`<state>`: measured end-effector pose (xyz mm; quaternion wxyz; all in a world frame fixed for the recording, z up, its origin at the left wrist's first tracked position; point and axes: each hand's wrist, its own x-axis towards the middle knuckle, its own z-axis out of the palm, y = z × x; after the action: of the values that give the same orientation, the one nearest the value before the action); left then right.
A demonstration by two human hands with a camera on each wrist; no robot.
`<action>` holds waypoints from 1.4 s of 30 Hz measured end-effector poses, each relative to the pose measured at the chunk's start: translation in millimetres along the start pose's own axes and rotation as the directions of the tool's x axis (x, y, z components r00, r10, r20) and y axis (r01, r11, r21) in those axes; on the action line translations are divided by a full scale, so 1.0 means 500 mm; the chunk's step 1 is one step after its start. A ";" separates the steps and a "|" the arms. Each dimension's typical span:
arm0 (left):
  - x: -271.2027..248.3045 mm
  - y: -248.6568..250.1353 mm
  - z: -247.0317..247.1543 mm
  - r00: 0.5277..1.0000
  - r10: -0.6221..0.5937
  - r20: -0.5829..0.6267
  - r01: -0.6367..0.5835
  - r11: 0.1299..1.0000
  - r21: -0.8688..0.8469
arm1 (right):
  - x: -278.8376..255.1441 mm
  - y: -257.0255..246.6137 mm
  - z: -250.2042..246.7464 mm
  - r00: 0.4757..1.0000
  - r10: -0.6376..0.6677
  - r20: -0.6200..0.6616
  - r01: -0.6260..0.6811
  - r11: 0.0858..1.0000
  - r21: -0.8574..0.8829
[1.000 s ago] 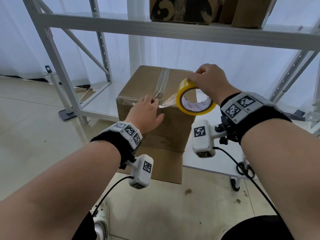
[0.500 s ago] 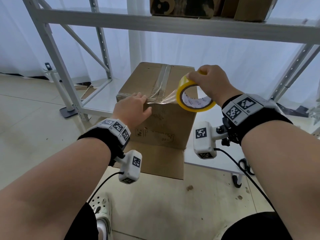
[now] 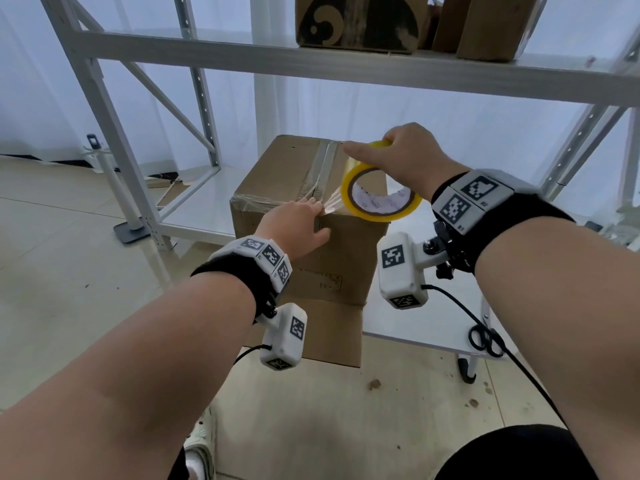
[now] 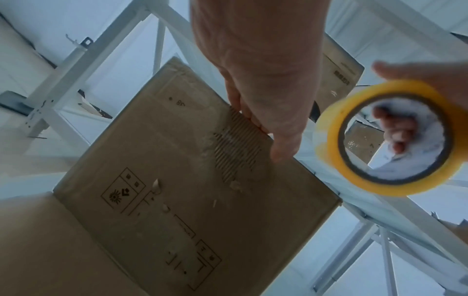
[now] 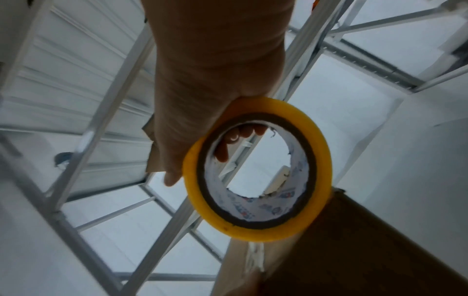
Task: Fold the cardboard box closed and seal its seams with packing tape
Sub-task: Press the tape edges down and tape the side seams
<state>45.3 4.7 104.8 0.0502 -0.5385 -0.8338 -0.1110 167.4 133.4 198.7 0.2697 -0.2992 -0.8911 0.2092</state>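
Observation:
A brown cardboard box (image 3: 280,174) stands on the low white shelf, its top flaps closed and a tape strip along the middle seam. Clear tape runs along the near top edge. My left hand (image 3: 298,223) lies flat with straight fingers on that edge, pressing the tape down; the left wrist view shows the fingers (image 4: 283,148) against the box side (image 4: 177,200). My right hand (image 3: 398,157) grips a yellow tape roll (image 3: 381,199) just right of the left hand, with a short stretch of tape between roll and box. In the right wrist view the fingers curl through the roll (image 5: 255,170).
The box's lower front flap (image 3: 332,334) hangs down over the shelf edge. Black scissors (image 3: 485,341) lie on the shelf at the right. A metal rack frame (image 3: 114,140) surrounds the box, with more boxes (image 3: 360,22) on the upper shelf. A shoe (image 3: 201,441) is on the tiled floor.
The right hand has drawn the roll rightwards along the box's near top edge, toward its right corner. The left hand followed, sliding right over the laid tape.

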 end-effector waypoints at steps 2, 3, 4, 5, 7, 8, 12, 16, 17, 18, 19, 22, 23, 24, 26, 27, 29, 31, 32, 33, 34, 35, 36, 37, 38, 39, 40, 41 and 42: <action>-0.004 0.001 0.000 1.000 -0.011 -0.017 0.011 1.000 -0.029 | 0.004 -0.017 -0.016 1.000 -0.019 0.004 0.019 0.997 -0.072; -0.006 0.001 0.000 1.000 -0.014 -0.022 0.013 0.999 -0.036 | 0.003 -0.016 -0.025 1.000 -0.009 0.003 0.010 0.993 -0.119; -0.007 0.000 0.002 1.000 -0.013 -0.020 0.012 0.999 -0.038 | 0.001 -0.008 -0.035 1.000 0.013 0.003 -0.013 0.986 -0.169; -0.009 0.001 0.003 1.000 -0.009 -0.013 0.009 0.999 -0.035 | -0.002 0.005 -0.040 0.999 0.043 0.005 -0.041 0.978 -0.207; -0.009 0.006 0.004 1.000 0.000 0.005 0.000 1.000 -0.019 | -0.011 0.034 -0.040 0.994 0.111 0.006 -0.107 0.970 -0.219; -0.008 0.008 0.004 1.000 -0.002 0.008 0.002 1.000 -0.008 | -0.014 0.046 -0.036 0.991 0.136 0.004 -0.132 0.968 -0.212; -0.002 0.018 0.003 0.999 -0.024 0.037 0.022 0.998 0.053 | -0.017 0.064 -0.022 0.984 0.178 0.016 -0.173 0.969 -0.178; 0.011 0.049 -0.001 0.994 -0.042 0.105 0.026 0.988 0.153 | -0.014 0.067 -0.019 0.988 0.156 0.021 -0.150 0.972 -0.179; 0.014 0.058 -0.001 0.991 -0.046 0.124 0.024 0.984 0.175 | -0.014 0.066 -0.018 0.990 0.142 0.025 -0.134 0.971 -0.197; 0.016 0.065 -0.001 0.988 -0.051 0.144 0.022 0.981 0.192 | -0.014 0.064 -0.016 0.991 0.129 0.030 -0.119 0.969 -0.217; 0.019 0.070 -0.002 0.984 -0.058 0.166 0.024 0.979 0.203 | -0.013 0.063 -0.014 0.993 0.117 0.033 -0.106 0.966 -0.235; 0.022 0.076 -0.001 0.974 -0.076 0.212 0.024 0.971 0.240 | -0.009 0.057 -0.009 0.996 0.090 0.027 -0.080 0.958 -0.274; 0.023 0.075 0.001 0.973 -0.078 0.216 0.021 0.967 0.254 | -0.008 0.055 -0.008 0.996 0.088 0.024 -0.078 0.956 -0.282; 0.023 0.070 0.003 0.973 -0.078 0.216 0.019 0.965 0.261 | -0.008 0.054 -0.008 0.996 0.091 0.022 -0.081 0.955 -0.285; 0.022 0.055 0.005 0.976 -0.074 0.205 0.022 0.970 0.243 | -0.008 0.058 -0.011 0.995 0.103 0.017 -0.094 0.957 -0.275; 0.019 0.045 0.008 0.979 -0.071 0.192 0.027 0.974 0.223 | -0.010 0.062 -0.012 0.993 0.113 0.016 -0.104 0.959 -0.265; 0.013 0.032 0.014 0.986 -0.065 0.156 0.033 0.979 0.200 | -0.014 0.072 -0.014 0.991 0.134 0.010 -0.128 0.963 -0.237; 0.011 0.033 0.019 0.989 -0.067 0.133 0.038 0.977 0.208 | -0.017 0.078 -0.015 0.989 0.146 0.002 -0.142 0.966 -0.218; 0.012 0.037 0.021 0.989 -0.074 0.128 0.045 0.975 0.215 | -0.018 0.080 -0.015 0.989 0.146 -0.001 -0.143 0.965 -0.218; 0.014 0.041 0.022 0.989 -0.082 0.125 0.053 0.974 0.222 | -0.019 0.081 -0.014 0.989 0.145 -0.004 -0.142 0.965 -0.222; 0.017 0.047 0.022 0.989 -0.088 0.122 0.059 0.973 0.225 | -0.021 0.083 -0.014 0.989 0.144 -0.009 -0.143 0.963 -0.230; 0.018 0.049 0.021 0.988 -0.094 0.122 0.065 0.972 0.224 | -0.022 0.084 -0.012 0.989 0.144 -0.012 -0.143 0.961 -0.238; 0.019 0.050 0.021 0.988 -0.097 0.122 0.068 0.973 0.221 | -0.022 0.085 -0.010 0.989 0.147 -0.013 -0.145 0.958 -0.246; 0.019 0.050 0.020 0.988 -0.096 0.121 0.067 0.973 0.221 | -0.023 0.086 -0.010 0.988 0.151 -0.011 -0.149 0.956 -0.252; 0.017 0.048 0.021 0.989 -0.092 0.118 0.064 0.973 0.224 | -0.024 0.086 -0.011 0.987 0.159 -0.003 -0.155 0.953 -0.260; 0.015 0.047 0.022 0.990 -0.087 0.113 0.059 0.972 0.228 | -0.025 0.088 -0.013 0.986 0.169 0.011 -0.159 0.949 -0.274; 0.013 0.046 0.023 0.991 -0.080 0.108 0.053 0.972 0.231 | -0.026 0.093 -0.016 0.983 0.182 0.032 -0.165 0.940 -0.298; 0.011 0.045 0.024 0.992 -0.073 0.105 0.047 0.972 0.231 | -0.029 0.099 -0.018 0.978 0.200 0.056 -0.170 0.927 -0.333; 0.010 0.046 0.025 0.992 -0.070 0.103 0.045 0.972 0.229 | -0.032 0.107 -0.019 0.972 0.220 0.079 -0.177 0.913 -0.367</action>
<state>64.5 21.1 96.6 0.0618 -0.5102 -0.8577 0.0130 206.6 164.3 171.5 0.1345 -0.4192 -0.8936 0.0873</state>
